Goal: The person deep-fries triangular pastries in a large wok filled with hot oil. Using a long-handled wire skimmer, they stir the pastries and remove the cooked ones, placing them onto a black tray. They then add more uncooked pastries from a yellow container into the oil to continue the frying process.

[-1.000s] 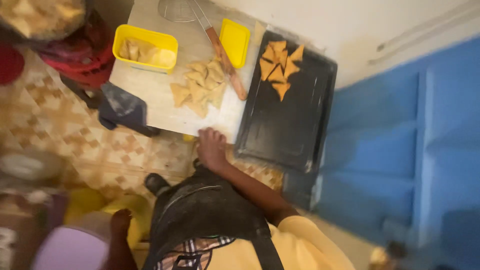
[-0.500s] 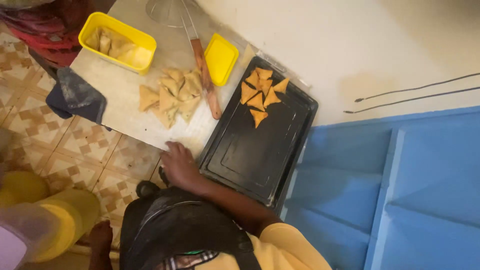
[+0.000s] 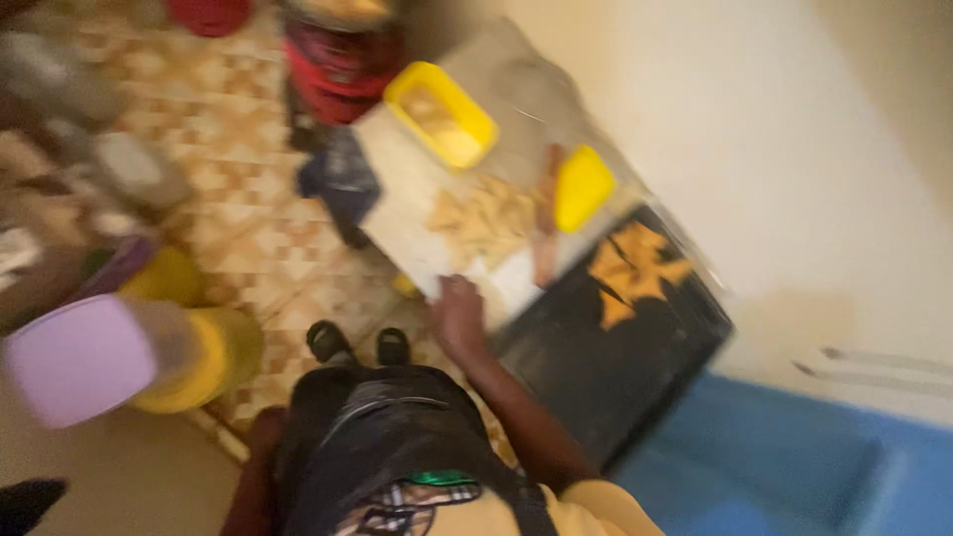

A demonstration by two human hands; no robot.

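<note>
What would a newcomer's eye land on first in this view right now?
Probably the orange triangular pastries clustered at the far end of the black tray, right of centre. Next, two yellow containers on the pale board, with paler pastries between them. The right hand rests at the board's near edge; the left hand is out of view.
</note>
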